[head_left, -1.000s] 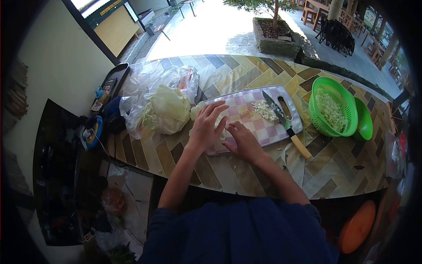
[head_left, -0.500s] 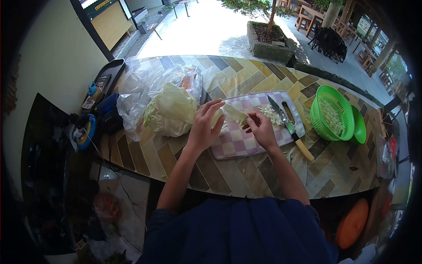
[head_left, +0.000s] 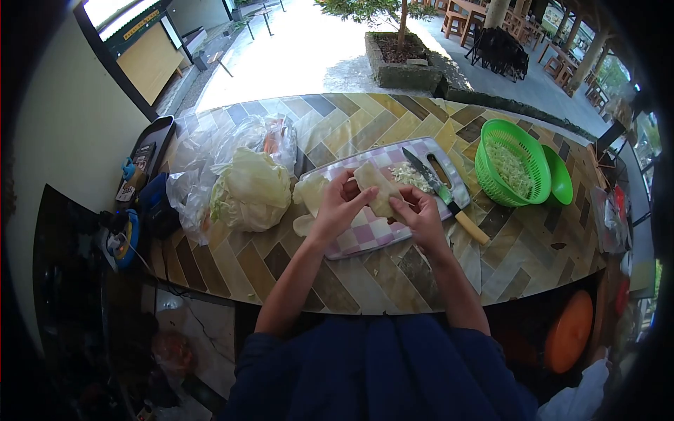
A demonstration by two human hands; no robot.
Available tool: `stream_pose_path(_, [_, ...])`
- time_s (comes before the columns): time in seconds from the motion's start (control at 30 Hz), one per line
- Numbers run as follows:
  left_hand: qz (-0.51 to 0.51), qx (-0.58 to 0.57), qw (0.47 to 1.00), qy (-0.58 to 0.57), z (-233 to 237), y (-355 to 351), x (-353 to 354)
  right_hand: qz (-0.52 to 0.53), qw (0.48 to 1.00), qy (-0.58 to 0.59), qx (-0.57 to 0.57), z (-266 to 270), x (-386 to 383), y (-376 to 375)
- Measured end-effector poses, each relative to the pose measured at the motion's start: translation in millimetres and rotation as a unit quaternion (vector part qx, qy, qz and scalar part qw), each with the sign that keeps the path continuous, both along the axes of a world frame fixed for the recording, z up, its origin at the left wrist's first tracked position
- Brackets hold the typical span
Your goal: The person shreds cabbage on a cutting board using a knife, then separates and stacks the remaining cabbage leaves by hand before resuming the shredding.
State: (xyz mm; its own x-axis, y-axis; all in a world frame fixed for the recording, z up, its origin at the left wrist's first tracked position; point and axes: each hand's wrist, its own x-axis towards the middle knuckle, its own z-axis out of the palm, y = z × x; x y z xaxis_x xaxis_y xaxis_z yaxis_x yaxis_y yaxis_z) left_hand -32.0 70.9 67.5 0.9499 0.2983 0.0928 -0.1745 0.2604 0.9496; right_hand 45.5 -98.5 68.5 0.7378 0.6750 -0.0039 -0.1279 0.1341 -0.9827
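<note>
Between my two hands is a pale cabbage leaf (head_left: 376, 186), raised over the chequered cutting board (head_left: 365, 235). My left hand (head_left: 340, 210) pinches its left side, and my right hand (head_left: 420, 216) grips the lower right edge. Other loose leaf pieces (head_left: 309, 193) lie at the board's left end, beside a partly peeled cabbage (head_left: 251, 193). Finely chopped cabbage (head_left: 409, 177) sits on the board beyond my right hand. A knife (head_left: 442, 189) rests across the board's right end, its light wooden handle sticking out over the edge.
A green colander (head_left: 484, 165) with shredded cabbage stands at the right, with a green bowl (head_left: 559, 179) beside it. Clear plastic bags (head_left: 189, 186) lie left of the cabbage. A black tray (head_left: 156, 140) and cluttered items are at the far left of the patterned table (head_left: 232, 270).
My left hand, spread apart before, now holds the leaf together with my right hand. The leaf has been lifted and turned more upright. The camera view has shifted slightly.
</note>
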Motion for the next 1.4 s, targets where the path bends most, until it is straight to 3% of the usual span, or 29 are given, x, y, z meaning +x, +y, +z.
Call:
stream_pose_path(0.07, [-0.001,-0.04,0.999,-0.01,-4,-5,4,-0.01,0.999,0.035,0.021,-1,2,-2])
stream_pose_path(0.27, [-0.002,0.003,1.0,0.023,-6,-17,8,-0.075,0.996,0.013,0.05,-8,-4,-8])
stream_pose_path(0.4, [-0.017,0.036,0.999,0.022,-13,-28,14,-0.12,0.989,-0.086,-0.029,-17,2,-20])
stream_pose_path(0.57, [-0.027,-0.011,0.999,0.032,-19,-43,24,-0.213,0.928,-0.286,-0.105,-8,-2,-31])
stream_pose_path(0.67, [-0.032,0.01,0.999,0.026,-18,-54,27,-0.233,0.897,-0.348,-0.144,5,-12,-35])
stream_pose_path(0.97, [-0.016,0.014,1.0,0.021,-27,-60,31,-0.202,0.846,-0.472,-0.147,-9,-15,-42])
stream_pose_path(1.07, [-0.02,0.049,0.998,0.031,-28,-57,30,-0.175,0.854,-0.462,-0.164,-9,-19,-42])
stream_pose_path(1.23, [-0.02,0.005,0.998,0.064,-26,-47,29,-0.166,0.945,-0.266,-0.095,-7,-18,-43])
stream_pose_path(1.4, [-0.037,-0.016,0.997,0.072,-21,-46,25,-0.133,0.986,-0.083,-0.047,-10,-15,-44])
